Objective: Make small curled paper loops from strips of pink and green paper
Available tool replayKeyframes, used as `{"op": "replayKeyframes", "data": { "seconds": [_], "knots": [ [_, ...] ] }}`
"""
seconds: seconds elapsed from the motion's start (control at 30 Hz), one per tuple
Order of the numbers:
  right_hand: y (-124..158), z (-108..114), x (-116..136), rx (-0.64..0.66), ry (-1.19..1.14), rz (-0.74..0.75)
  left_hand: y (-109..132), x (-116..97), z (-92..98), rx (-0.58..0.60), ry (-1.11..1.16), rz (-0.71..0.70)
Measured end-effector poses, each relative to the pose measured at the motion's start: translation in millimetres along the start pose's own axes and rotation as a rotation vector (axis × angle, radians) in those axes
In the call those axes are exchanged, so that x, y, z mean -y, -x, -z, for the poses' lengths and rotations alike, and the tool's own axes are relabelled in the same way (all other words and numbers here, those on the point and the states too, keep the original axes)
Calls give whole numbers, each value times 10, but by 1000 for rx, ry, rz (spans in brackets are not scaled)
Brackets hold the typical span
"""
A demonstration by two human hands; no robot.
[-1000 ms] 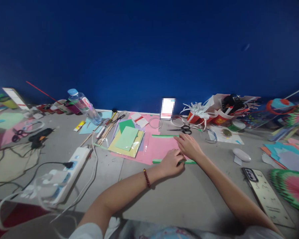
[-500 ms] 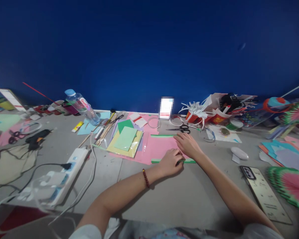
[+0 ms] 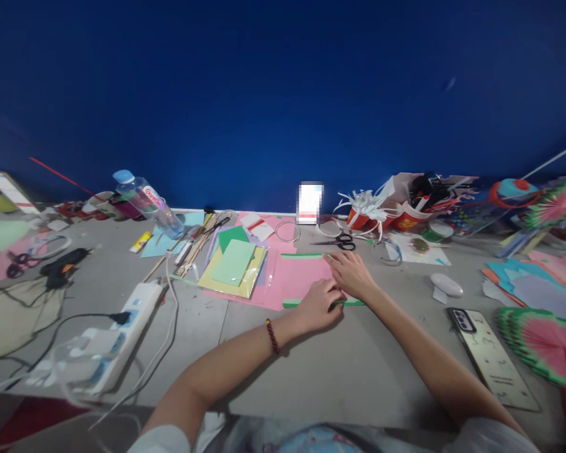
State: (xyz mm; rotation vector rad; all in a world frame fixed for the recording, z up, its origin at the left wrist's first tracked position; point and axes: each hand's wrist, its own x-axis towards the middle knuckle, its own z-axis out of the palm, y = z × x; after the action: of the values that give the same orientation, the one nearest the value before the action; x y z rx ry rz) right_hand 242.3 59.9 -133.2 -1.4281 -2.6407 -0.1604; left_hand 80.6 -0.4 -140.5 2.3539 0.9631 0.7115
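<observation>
A pink paper sheet [image 3: 303, 277] with green strips along its far and near edges lies flat on the grey table [image 3: 283, 365]. My left hand [image 3: 321, 304], with a beaded bracelet on the wrist, rests on its near edge, fingers curled; what they hold, if anything, is hidden. My right hand [image 3: 353, 272] lies over the right part of the sheet with its fingers stretched toward the far green strip [image 3: 304, 256]. The two hands are close together. Black scissors [image 3: 344, 242] lie just beyond my right hand.
Left of the sheet is a packet of yellow and green paper [image 3: 233, 264]. Farther left are a tilted bottle [image 3: 151, 204] and a power strip [image 3: 132, 336] with cables. At right are a phone [image 3: 493, 358], a white mouse-like object [image 3: 446, 285] and pleated fans [image 3: 547, 346].
The whole view has shifted slightly, so objects sit a little farther left. Both hands stay on the pink sheet in nearly the same pose.
</observation>
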Motion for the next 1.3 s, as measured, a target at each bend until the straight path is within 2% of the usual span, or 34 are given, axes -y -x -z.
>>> {"op": "replayKeyframes", "data": {
  "seconds": [0.17, 0.3, 0.4, 0.5, 0.63, 0.73, 0.9, 1.03, 1.1, 1.3],
  "knots": [
    [-20, -77, -78, -24, -143, -46, 6, -29, -12, 13, -97, -20],
    [-64, -161, -263, -93, -451, -73, -12, -84, 1, 45, -210, -55],
    [-82, -199, -374, -165, -667, -99, -90, -140, 1, 104, -308, -58],
    [-84, -225, -387, -235, -726, -146, -217, -200, -34, 150, -363, -58],
    [-71, -253, -321, -325, -668, -197, -346, -260, -123, 183, -433, -82],
    [-44, -236, -327, -379, -599, -263, -347, -270, -191, 169, -468, -77],
    [61, -104, -554, -447, -407, -416, -272, -241, -264, 121, -490, -134],
    [185, -27, -785, -278, -104, -522, -249, -213, -302, 126, -467, -176],
    [236, -16, -870, -212, -27, -565, -248, -198, -313, 104, -438, -175],
    [286, -15, -1015, -197, -29, -646, -254, -175, -263, 79, -322, -102]
  ]
}}
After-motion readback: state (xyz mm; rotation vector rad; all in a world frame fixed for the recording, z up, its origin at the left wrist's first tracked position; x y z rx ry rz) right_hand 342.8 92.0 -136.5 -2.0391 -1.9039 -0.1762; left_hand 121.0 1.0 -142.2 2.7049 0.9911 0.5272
